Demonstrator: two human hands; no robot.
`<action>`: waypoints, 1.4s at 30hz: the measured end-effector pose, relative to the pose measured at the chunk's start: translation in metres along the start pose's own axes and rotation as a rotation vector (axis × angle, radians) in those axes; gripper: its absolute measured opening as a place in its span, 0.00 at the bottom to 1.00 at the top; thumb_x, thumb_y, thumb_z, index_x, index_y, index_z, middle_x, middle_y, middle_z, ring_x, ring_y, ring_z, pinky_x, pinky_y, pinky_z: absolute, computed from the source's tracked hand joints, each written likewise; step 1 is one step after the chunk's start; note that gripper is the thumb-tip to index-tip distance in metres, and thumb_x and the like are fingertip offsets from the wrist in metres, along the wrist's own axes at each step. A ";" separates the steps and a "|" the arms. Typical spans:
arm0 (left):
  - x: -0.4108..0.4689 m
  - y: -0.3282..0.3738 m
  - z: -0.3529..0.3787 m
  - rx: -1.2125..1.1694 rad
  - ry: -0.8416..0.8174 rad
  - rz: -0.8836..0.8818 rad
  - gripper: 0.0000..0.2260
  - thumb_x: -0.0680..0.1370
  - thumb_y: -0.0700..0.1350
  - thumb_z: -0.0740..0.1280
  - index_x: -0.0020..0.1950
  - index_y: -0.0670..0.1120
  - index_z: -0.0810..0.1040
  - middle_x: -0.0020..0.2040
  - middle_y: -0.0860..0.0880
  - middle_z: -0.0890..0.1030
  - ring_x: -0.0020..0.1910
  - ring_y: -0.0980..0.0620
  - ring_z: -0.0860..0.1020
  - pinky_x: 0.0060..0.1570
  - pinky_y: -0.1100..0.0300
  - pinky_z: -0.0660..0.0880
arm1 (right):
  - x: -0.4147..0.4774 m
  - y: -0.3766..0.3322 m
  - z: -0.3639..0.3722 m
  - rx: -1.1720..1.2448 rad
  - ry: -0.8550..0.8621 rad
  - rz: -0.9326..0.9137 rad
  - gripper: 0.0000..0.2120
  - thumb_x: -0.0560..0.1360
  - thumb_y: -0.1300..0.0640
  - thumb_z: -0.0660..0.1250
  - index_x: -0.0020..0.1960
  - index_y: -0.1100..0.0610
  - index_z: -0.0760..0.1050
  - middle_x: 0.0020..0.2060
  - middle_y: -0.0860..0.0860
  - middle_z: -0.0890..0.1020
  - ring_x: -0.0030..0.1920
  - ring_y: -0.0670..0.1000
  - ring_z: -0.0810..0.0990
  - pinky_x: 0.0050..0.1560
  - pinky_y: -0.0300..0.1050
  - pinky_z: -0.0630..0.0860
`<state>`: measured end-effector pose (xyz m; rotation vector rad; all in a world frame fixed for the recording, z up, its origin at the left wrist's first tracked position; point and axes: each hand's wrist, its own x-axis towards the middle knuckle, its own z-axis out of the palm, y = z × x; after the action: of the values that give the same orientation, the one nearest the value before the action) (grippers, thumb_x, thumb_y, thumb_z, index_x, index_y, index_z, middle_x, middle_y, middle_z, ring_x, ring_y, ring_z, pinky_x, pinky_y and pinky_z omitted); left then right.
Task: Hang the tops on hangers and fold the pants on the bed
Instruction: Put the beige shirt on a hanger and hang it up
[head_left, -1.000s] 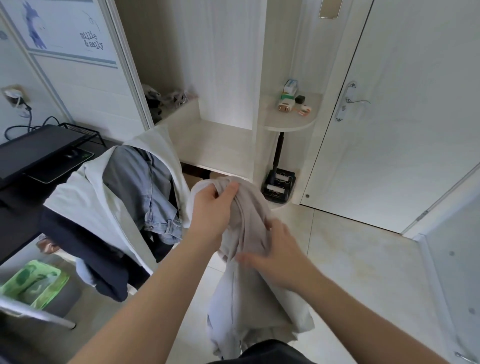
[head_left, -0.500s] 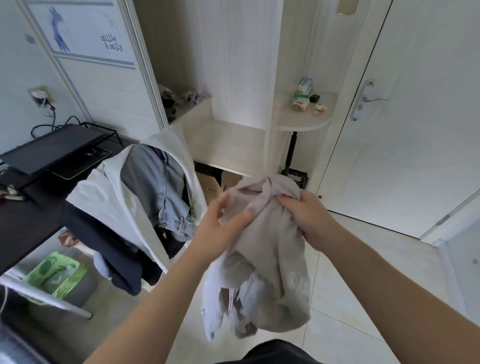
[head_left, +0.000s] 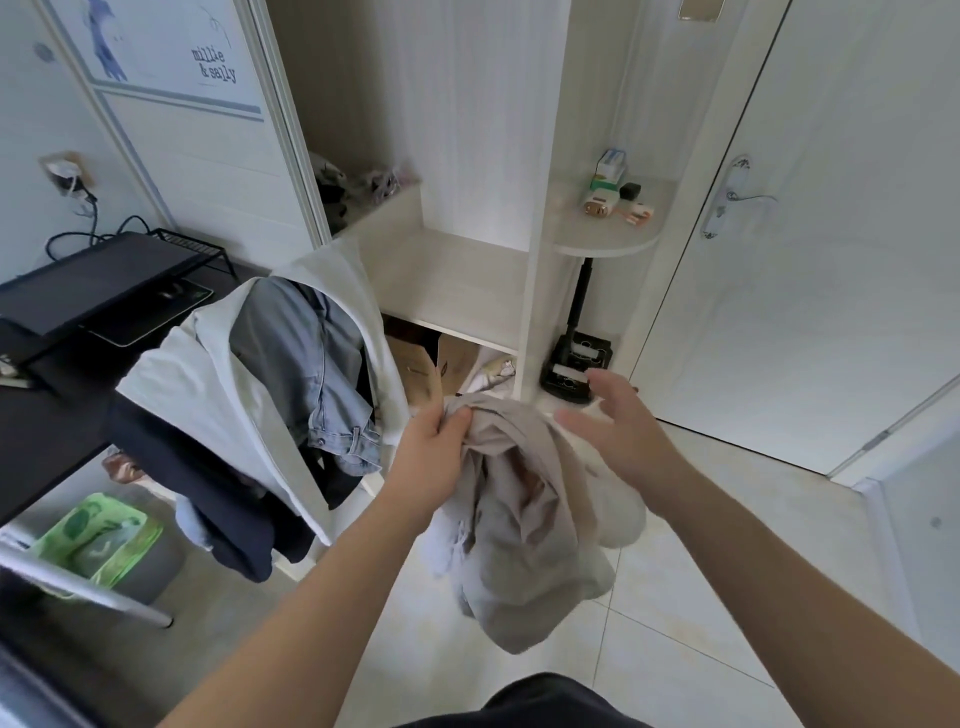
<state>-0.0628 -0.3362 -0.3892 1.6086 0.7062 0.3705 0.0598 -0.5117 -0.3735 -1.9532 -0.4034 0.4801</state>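
Observation:
A beige garment (head_left: 524, 519) hangs bunched in mid-air above the tiled floor. My left hand (head_left: 434, 447) grips its upper edge in a fist. Just right of that bunched top, my right hand (head_left: 613, 421) hovers with fingers spread, holding nothing. To the left, a chair is piled with clothes: a white top (head_left: 208, 384), blue jeans (head_left: 306, 364) and a dark navy garment (head_left: 208, 483). No hanger or bed is in view.
A black desk (head_left: 41, 431) with a monitor stands at the left, a green-lined bin (head_left: 98, 540) beneath it. Ahead is an open white wardrobe shelf (head_left: 447, 280), a small rounded shelf with boxes (head_left: 613, 228), and a closed white door (head_left: 831, 234) at right.
My right hand has let go of the beige garment and opened beside it. My left hand now grips the top alone, and the cloth hangs lower and longer.

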 end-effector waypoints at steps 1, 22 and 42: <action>0.002 0.004 0.002 -0.032 0.009 -0.015 0.09 0.85 0.46 0.62 0.52 0.45 0.81 0.48 0.46 0.85 0.51 0.48 0.82 0.57 0.51 0.78 | -0.009 0.011 0.004 -0.040 -0.042 -0.045 0.39 0.71 0.42 0.76 0.77 0.46 0.62 0.68 0.40 0.68 0.67 0.41 0.68 0.67 0.45 0.68; 0.001 -0.007 -0.002 0.382 0.006 -0.005 0.31 0.72 0.58 0.76 0.71 0.52 0.70 0.68 0.51 0.73 0.69 0.49 0.71 0.69 0.48 0.70 | -0.007 -0.016 -0.008 -0.228 -0.135 -0.330 0.12 0.78 0.63 0.68 0.36 0.58 0.76 0.30 0.50 0.75 0.31 0.41 0.68 0.33 0.35 0.63; 0.005 0.023 0.000 -0.351 0.025 -0.022 0.10 0.83 0.50 0.65 0.51 0.43 0.79 0.47 0.45 0.80 0.45 0.45 0.77 0.53 0.49 0.75 | -0.015 0.070 -0.002 -0.215 -0.364 0.133 0.63 0.61 0.33 0.79 0.82 0.46 0.45 0.79 0.45 0.55 0.79 0.51 0.56 0.76 0.55 0.59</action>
<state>-0.0539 -0.3338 -0.3680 1.2654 0.6378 0.4709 0.0523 -0.5486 -0.4344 -2.1099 -0.5765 0.9166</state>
